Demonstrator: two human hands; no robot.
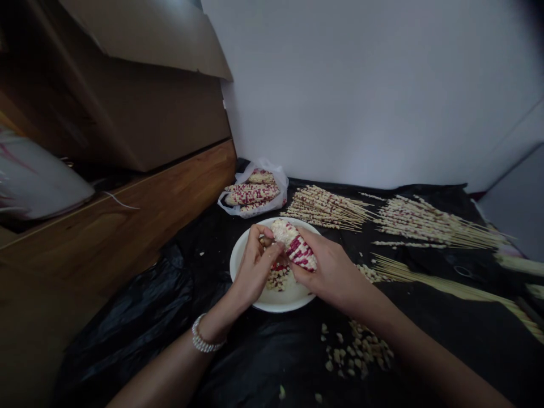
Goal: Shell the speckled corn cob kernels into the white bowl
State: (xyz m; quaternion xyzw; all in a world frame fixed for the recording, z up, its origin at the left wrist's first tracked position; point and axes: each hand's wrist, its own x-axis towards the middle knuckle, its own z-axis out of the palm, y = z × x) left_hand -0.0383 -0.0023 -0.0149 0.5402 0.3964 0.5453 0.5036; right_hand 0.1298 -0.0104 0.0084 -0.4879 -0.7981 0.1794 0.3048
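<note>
A corn cob (301,253) with cream and dark red kernels is gripped in my right hand (329,266), tilted over a white bowl (293,303). My left hand (253,263) is closed at the cob's left end, its thumb and forefinger touching it where a pale patch shows. Anything small between those fingertips is hidden. Loose corn kernels (277,280) lie in the bowl under my hands. A beaded bracelet (202,335) circles my left wrist.
Behind the bowl sits a plastic bag (278,175) of corn cobs. Kernel-threaded skewers (327,205) lie in two piles, with bare sticks (442,286) at right. Loose kernels (359,351) are scattered on the black plastic sheet (263,362). A cardboard box (170,113) stands on the left.
</note>
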